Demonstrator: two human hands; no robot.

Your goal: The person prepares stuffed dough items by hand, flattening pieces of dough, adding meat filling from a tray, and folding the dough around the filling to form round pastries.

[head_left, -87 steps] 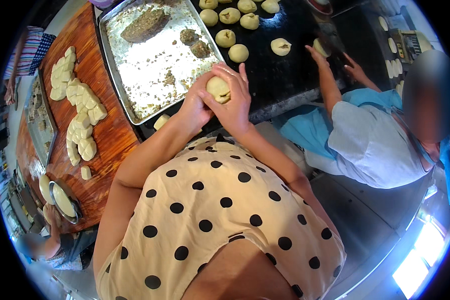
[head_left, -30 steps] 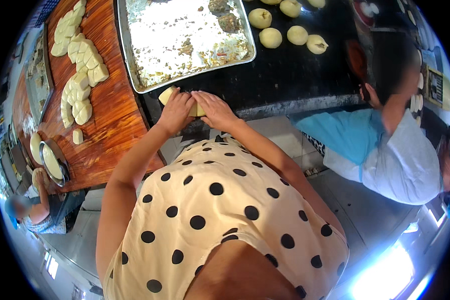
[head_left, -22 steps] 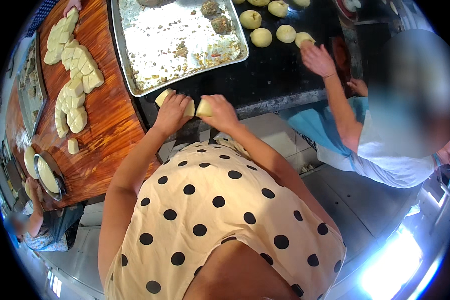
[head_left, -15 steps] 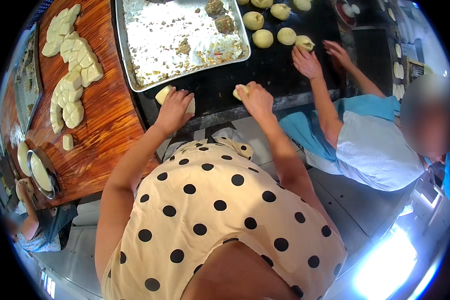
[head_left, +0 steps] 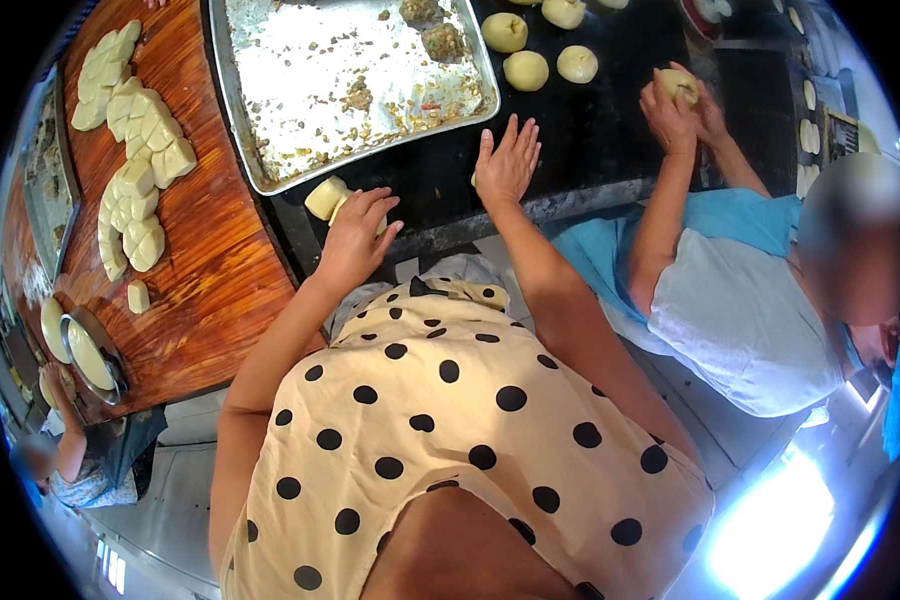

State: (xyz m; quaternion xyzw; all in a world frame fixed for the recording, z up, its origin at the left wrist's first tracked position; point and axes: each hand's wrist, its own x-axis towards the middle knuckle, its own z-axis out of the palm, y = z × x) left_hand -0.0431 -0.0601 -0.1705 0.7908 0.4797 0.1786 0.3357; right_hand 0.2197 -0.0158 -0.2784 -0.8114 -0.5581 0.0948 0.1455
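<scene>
Beneath my left hand (head_left: 358, 235) is a pale piece of dough, its edges showing at the fingers; the fingers curve over it. A second, rounded dough piece (head_left: 326, 198) sits just beyond that hand, by the tray's near corner. My right hand (head_left: 507, 168) lies palm down on the black worktop (head_left: 430, 185), its fingers stretched out. A sliver of dough shows at that palm's left edge; the rest is hidden.
Ahead lies a metal tray (head_left: 362, 158) with crumbly filling and a few filling balls (head_left: 443, 43). Several dough balls (head_left: 525, 70) are to its right. A co-worker's hands (head_left: 678, 115) hold another. Cut dough (head_left: 150, 130) and a round metal-rimmed container (head_left: 92, 355) are on the wooden table (head_left: 210, 260).
My right hand has gone from curled around its dough to flat, stretched fingers over it. My left hand has shifted slightly nearer me. The co-worker has lifted a dough ball off the worktop.
</scene>
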